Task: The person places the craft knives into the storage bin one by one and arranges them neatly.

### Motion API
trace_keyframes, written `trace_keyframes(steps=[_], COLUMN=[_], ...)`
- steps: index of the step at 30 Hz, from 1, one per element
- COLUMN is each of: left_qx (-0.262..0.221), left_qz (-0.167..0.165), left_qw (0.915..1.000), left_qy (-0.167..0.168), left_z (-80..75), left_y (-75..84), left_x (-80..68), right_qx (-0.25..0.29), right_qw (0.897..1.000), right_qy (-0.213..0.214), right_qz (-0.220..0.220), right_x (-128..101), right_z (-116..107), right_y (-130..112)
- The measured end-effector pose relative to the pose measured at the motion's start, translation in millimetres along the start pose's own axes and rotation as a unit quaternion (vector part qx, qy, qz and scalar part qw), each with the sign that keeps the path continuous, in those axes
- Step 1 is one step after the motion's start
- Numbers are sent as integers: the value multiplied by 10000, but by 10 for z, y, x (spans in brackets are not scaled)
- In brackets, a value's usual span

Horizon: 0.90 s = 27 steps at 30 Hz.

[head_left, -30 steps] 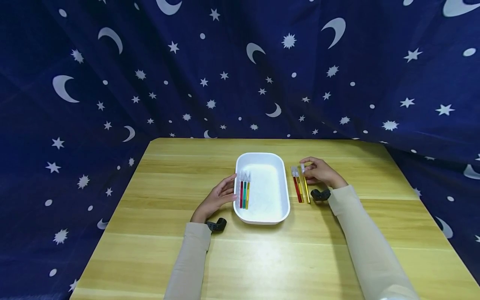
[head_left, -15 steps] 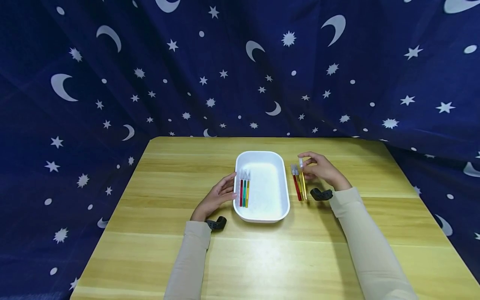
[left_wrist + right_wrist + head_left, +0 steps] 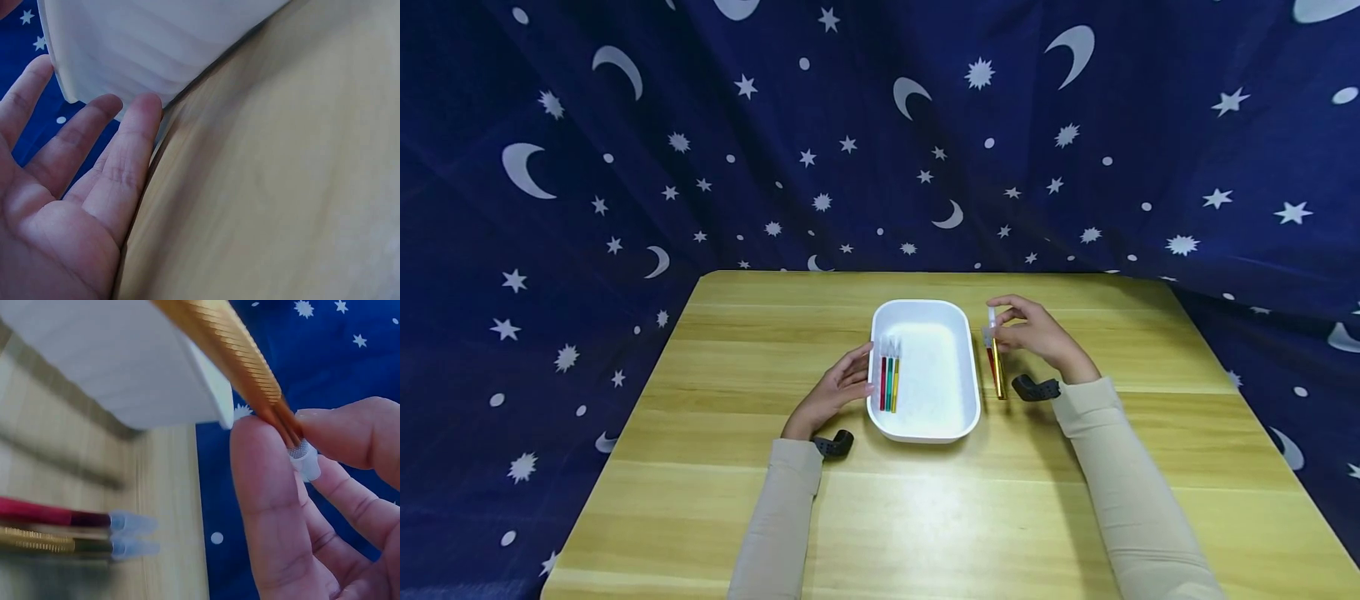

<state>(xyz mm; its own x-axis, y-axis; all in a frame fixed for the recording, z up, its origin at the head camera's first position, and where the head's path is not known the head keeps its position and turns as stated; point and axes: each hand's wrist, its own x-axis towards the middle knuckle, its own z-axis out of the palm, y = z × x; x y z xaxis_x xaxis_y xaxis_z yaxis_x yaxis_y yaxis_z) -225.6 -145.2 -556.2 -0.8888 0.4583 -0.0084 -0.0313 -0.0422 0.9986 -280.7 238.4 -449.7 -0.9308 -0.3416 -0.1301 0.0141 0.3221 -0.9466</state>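
My right hand [image 3: 1037,335] pinches a gold craft knife [image 3: 240,359] between thumb and fingertips, near its clear-capped end. In the head view the knife slants over two more craft knives lying right of the white tray [image 3: 938,375]. Those two, a red craft knife [image 3: 37,511] and a gold one [image 3: 40,540], lie side by side on the table with clear caps on. At the tray's left side, my left hand [image 3: 829,402] touches the wall with nearly straight fingers. Inside the tray, a red craft knife [image 3: 883,385], a green one [image 3: 890,386] and a gold one [image 3: 896,388] lie in parallel.
The wooden table [image 3: 925,517] reaches out on every side of the tray. A dark blue curtain [image 3: 880,150] with moons and stars hangs behind and beside it. Each wrist wears a black camera mount [image 3: 1036,388].
My right hand has raised the gold craft knife from the table and carried it left, over the other two and closer to the tray. My left hand has stayed at the tray.
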Motion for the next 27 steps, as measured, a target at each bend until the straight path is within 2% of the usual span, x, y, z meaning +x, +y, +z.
trace_keyframes(steps=[27], left_qx=[17], left_qz=[-42], left_qw=[10000], left_qy=[40], left_z=[-5], left_y=[11], left_x=[10], right_qx=[415], right_qw=[9987], right_qy=[-259], right_qz=[-160], right_x=[129], right_z=[456], right_y=[-77])
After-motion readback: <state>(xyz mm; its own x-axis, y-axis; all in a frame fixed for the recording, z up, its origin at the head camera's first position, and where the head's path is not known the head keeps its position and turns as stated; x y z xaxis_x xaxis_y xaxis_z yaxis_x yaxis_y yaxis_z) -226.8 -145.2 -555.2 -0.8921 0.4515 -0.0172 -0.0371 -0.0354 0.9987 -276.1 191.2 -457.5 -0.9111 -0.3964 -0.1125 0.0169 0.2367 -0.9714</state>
